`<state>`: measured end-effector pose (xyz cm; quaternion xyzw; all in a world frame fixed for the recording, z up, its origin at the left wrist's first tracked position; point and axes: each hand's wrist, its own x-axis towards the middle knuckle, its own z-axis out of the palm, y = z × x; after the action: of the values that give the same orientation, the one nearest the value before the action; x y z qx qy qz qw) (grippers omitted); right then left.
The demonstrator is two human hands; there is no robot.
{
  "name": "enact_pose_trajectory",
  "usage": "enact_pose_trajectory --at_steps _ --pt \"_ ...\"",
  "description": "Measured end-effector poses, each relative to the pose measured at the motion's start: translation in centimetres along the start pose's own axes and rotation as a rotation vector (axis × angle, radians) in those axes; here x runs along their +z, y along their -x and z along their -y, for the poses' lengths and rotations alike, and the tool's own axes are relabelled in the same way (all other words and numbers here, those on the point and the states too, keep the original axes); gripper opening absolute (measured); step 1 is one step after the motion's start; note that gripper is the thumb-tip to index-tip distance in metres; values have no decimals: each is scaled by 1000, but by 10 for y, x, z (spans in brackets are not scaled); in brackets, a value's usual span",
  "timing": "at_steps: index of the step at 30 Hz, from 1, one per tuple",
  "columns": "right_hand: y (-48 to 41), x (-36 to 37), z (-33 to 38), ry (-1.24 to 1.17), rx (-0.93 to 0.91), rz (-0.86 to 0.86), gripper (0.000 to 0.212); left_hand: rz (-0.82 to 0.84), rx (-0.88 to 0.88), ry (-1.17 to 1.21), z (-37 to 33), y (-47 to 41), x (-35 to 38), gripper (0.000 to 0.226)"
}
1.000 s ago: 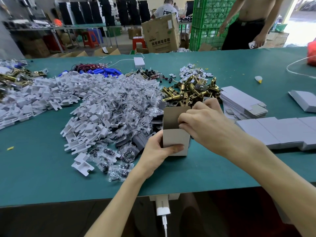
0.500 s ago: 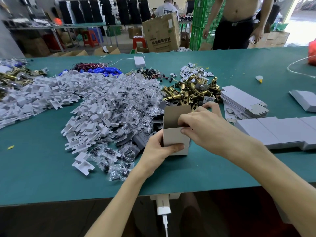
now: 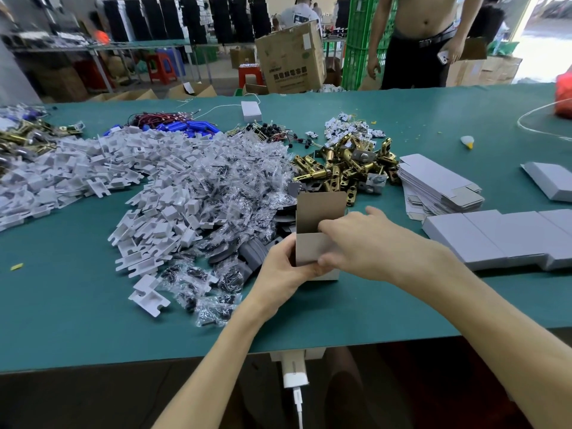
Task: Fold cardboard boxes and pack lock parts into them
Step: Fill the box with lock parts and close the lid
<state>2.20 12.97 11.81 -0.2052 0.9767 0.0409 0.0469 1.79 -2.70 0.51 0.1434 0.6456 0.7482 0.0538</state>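
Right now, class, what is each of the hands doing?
Left hand: closed, gripping the box by its side.
Right hand: closed, pinching the box's front wall.

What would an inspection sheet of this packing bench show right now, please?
Surface: green table, far half mostly under piles of parts.
Job's things: small box upright, top flap open; brass latches, white inserts and bagged small parts heaped behind it; flat blanks stacked and grey boxes in a row to the right.
Clutter: yellow scrap at the left.
Hands: left hand grips the box's left side; right hand pinches its front.
Cables: wire bundle far side; white charger hanging at the near edge; white cord far right.
Surroundings: standing person, large carton, green crates.
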Motion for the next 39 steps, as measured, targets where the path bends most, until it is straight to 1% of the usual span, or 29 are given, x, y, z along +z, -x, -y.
enact_pose_trajectory --at_steps 3,6,8,11,14,17,19,21,22,24,25,27,28,29,31,33,34,35,36,37,39 --pt "0 3 1 24 12 -14 28 -9 -4 -21 -1 0 0 35" --pt "4 -1 4 23 34 10 38 -10 -6 -36 -2 0 0 35" --pt "8 -4 8 39 48 0 37 -15 -6 -40 -2 0 0 35" --pt "13 -14 13 62 52 -102 24 -25 -7 -48 -1 -1 -1 36" --pt "18 -31 24 60 62 -229 25 -43 -7 -63 0 -1 -1 34" --pt "17 -38 39 20 79 -363 18 -57 -18 -77 -2 0 0 28" --pt "11 -35 53 49 76 -451 24 -43 -18 -128 -4 1 1 24" --pt "0 -30 70 90 17 -517 26 -43 -46 -151 -5 5 1 18" --pt "-8 -27 78 103 -30 -528 27 -59 -72 -156 -5 7 0 19" --pt "-24 -18 93 88 -114 -502 27 -97 -143 -192 2 11 -5 30" --pt "-31 -14 97 81 -134 -475 27 -111 -161 -235 5 11 -7 26" --pt "-40 -7 98 84 -130 -477 27 -124 -165 -282 6 11 -8 2" --pt "-43 -4 94 56 -134 -533 28 -127 -138 -272 3 9 -6 1" --pt "-44 -4 87 0 -143 -617 28 -118 -93 -247 1 6 -5 7" --pt "-41 -10 66 -202 -131 -828 22 -84 -41 -175 -2 2 -3 17" --pt "-38 -15 38 -438 -43 -1007 16 -68 -44 -104 -2 -2 -1 28" --pt "-38 -15 22 -543 22 -1035 16 -72 -42 -75 -1 -2 0 35" --pt "-40 -11 5 -648 96 -1018 17 -73 -34 -65 1 -3 -1 39" --pt "-42 -4 -11 -738 172 -964 17 -69 -24 -55 3 -4 -1 41" --pt "-44 6 -25 -795 239 -876 17 -68 -16 -57 3 -4 -1 42" --pt "-45 38 -46 -806 342 -660 17 -58 -6 -45 2 -4 -2 42"
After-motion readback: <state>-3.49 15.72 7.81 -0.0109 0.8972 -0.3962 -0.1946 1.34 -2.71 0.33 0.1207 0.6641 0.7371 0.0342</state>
